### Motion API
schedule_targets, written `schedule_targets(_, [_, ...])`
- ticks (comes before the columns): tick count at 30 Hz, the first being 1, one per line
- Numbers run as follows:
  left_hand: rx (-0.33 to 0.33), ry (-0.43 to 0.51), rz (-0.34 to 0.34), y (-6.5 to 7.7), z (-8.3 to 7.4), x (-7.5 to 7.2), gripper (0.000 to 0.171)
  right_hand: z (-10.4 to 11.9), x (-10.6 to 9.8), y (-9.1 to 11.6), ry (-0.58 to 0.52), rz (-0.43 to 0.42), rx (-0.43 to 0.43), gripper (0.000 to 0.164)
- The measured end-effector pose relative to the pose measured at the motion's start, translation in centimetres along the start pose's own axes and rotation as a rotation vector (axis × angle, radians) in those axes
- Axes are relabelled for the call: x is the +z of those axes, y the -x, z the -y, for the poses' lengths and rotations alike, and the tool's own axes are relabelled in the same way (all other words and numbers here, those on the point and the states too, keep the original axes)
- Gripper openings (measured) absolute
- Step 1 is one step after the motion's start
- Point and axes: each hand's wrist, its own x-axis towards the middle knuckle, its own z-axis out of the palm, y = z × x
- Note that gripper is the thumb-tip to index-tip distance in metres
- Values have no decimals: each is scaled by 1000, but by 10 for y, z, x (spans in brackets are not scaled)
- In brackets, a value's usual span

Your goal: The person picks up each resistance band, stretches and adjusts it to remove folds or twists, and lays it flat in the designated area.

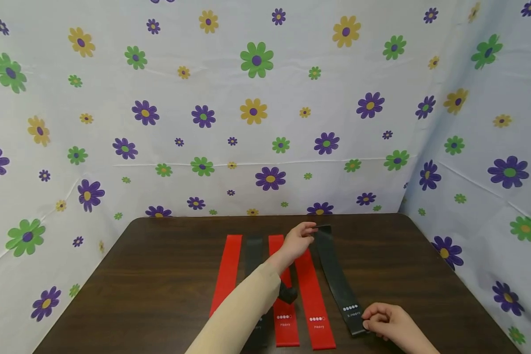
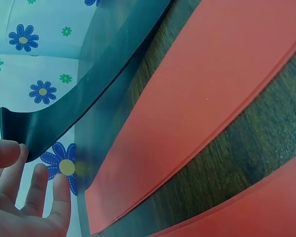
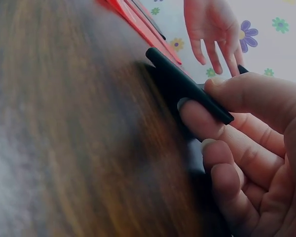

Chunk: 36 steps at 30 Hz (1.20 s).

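Observation:
A black resistance band marked X-Heavy stretches lengthwise on the right of the row. My left hand reaches across and pinches its far end between thumb and forefinger, the other fingers spread in the left wrist view. There the band's far end curves up off the table. My right hand pinches the near end, thumb over the edge and fingers curled beneath. In the right wrist view that near edge is raised over the wood. Left of this band lies a red resistance band marked Heavy.
Further left are another red band, a second black band and a red band, roughly parallel on the dark wooden table. My left forearm covers parts of them. A flowered cloth hangs behind the table and along its sides.

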Motion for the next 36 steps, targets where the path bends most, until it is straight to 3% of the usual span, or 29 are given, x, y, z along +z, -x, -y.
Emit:
schedule_targets(18, [-15,-62,27,-5,8,-1,40,-1,5,-1,116,-39,-61,20])
schedule_targets(28, [-26,-64,28,-6,15,-3,42,2,5,-4,137,-30,-90,20])
schedule_targets(36, [-27,-63,39,-5,16,1,42,-4,5,-3,106,-22,-63,22])
